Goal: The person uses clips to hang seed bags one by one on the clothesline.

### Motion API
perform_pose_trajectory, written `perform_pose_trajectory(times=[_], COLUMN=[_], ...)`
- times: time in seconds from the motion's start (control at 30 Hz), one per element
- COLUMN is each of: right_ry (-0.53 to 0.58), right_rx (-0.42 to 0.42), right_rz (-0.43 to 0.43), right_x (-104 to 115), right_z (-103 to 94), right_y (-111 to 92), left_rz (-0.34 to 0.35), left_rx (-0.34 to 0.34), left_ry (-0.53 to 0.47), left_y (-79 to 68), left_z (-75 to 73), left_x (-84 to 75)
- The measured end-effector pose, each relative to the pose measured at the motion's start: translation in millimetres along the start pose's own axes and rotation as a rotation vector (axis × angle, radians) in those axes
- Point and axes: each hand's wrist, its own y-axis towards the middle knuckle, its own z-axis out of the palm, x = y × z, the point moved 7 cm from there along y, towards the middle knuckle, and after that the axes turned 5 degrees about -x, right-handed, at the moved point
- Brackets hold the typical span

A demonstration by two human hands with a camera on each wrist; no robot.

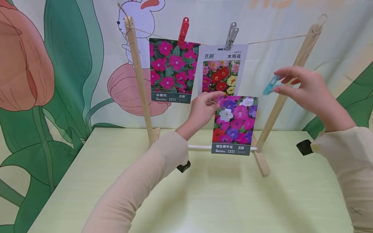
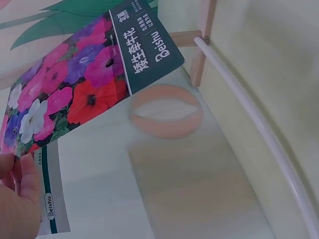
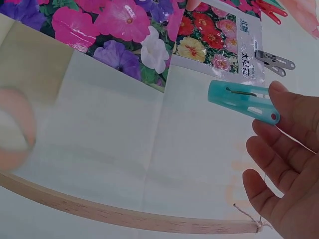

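My left hand [image 1: 204, 108] pinches a seed packet with pink, purple and white flowers [image 1: 235, 124] by its upper left corner, holding it in the air in front of the string. A blue clothespin [image 1: 271, 85] is pinched between thumb and index finger of my right hand [image 1: 306, 87], right of the packets. On the string, a red clothespin [image 1: 183, 31] holds a packet with magenta flowers [image 1: 174, 69]. Beside it, a grey clothespin [image 1: 231, 36] holds a white-bordered packet [image 1: 222, 69], its lower part hidden behind the held packet and my left hand.
The twine [image 1: 279, 39] runs between a left wooden post [image 1: 139, 77] and a right wooden post [image 1: 274, 119]. A white rod [image 1: 201, 147] joins the posts low down. The stand is on a pale green table [image 1: 209, 197], before a printed curtain [image 1: 70, 64].
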Motion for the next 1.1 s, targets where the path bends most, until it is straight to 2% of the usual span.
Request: perform_pose_trajectory(times=[0.3,1.1], right_ry=[0.018,-0.014], right_rx=[0.007,-0.027], right_rz=[0.005,0.108], right_x=[0,-4], right_z=[-6.8,-23.0], right_y=[8,21], left_rz=[0.016,0.055], left_rx=[-0.01,-0.048], left_ry=[-0.004,0.015], left_y=[5.0,16.3], left_z=[2.6,7.5], left_x=[-8.6,-25.2])
